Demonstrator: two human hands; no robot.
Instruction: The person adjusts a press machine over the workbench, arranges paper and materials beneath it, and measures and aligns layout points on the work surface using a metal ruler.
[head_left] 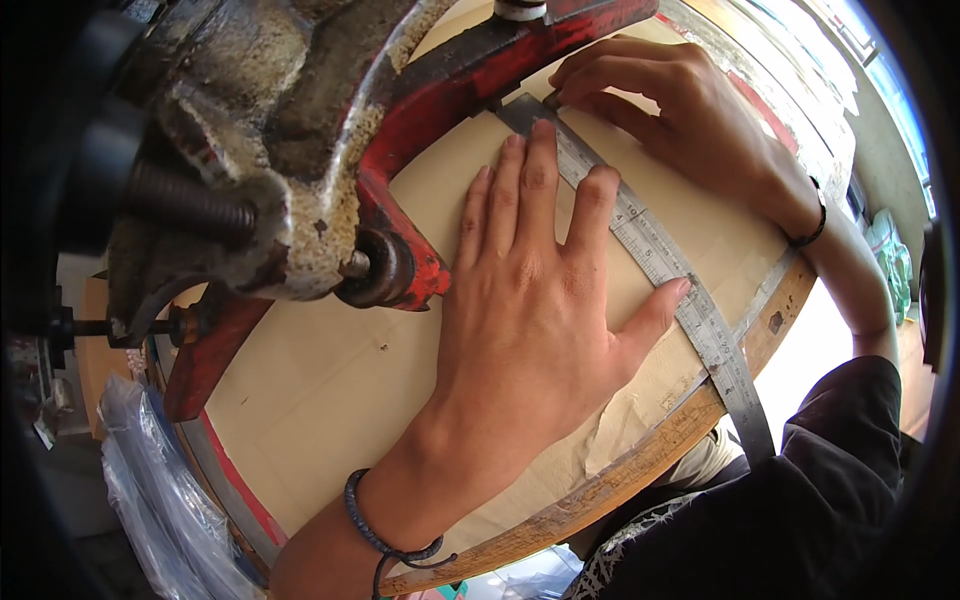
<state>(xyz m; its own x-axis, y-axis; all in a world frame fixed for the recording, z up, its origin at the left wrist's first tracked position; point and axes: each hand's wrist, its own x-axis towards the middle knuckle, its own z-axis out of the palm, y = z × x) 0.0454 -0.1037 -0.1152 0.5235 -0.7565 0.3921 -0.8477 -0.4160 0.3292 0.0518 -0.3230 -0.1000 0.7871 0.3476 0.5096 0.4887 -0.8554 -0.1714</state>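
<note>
My left hand [530, 290] lies flat on a tan sheet [330, 380], palm down with the fingers spread. Its index fingertip and thumb rest on a steel ruler [655, 255], which runs from the upper middle down past the wooden edge at lower right. Near the ruler's upper end is my right hand [670, 110], its fingers bent and the fingertips pinched together close to the metal. Something small and dark seems to be at those fingertips, too small to name. A dark cord bracelet is on the left wrist and a black band on the right.
A heavy worn machine [280, 130] with red metal arms [400, 200] stands over the sheet at upper left, close to my left fingers. The board's wooden edge [600, 490] runs along the front. Clear plastic wrapping [160, 490] hangs at lower left.
</note>
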